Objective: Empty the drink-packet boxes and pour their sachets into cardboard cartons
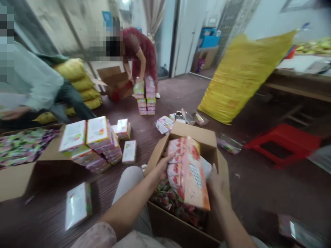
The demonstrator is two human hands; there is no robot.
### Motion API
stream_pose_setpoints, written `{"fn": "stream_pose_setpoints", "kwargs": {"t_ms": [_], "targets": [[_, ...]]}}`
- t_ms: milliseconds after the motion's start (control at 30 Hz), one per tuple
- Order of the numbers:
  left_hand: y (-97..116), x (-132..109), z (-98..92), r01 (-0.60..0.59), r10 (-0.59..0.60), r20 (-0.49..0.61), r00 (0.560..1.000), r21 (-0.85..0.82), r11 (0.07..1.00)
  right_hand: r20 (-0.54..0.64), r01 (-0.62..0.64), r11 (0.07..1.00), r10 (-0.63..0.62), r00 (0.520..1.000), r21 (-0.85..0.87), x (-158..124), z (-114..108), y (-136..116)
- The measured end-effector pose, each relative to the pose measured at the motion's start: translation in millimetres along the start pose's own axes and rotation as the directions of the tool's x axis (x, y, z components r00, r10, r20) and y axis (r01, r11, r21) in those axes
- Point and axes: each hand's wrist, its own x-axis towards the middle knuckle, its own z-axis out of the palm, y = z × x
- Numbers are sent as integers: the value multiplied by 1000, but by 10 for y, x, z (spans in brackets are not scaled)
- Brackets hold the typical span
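A pink and orange printed carton is held tilted over an open cardboard box between my knees. My left hand grips the carton's left side, its fingers partly hidden. On the other side, my right hand is beside the carton with fingers stretched out, slightly blurred; whether it touches the carton I cannot tell. Small wrapped packets fill the lower part of the cardboard box. Behind the carton a whitish piece shows, perhaps a plastic liner.
Stacked small cartons stand at left, beside another cardboard box of packets. Single cartons lie on the floor. A yellow sack and red stool are at right. One person bends over stacked cartons; another sits at left.
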Motion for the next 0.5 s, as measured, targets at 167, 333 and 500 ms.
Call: {"fn": "stream_pose_setpoints", "kwargs": {"t_ms": [167,333,500], "targets": [[43,124,-97,-80,64,-90,994,-187,979,-247,-138,986,113,962,-89,35,-28,95],[-31,191,-183,-58,42,-69,997,-248,967,-155,-42,999,41,987,-7,-246,-231,190],[-227,139,-7,-164,130,-141,981,-266,950,337,-97,862,-89,937,498,-790,-273,239]]}}
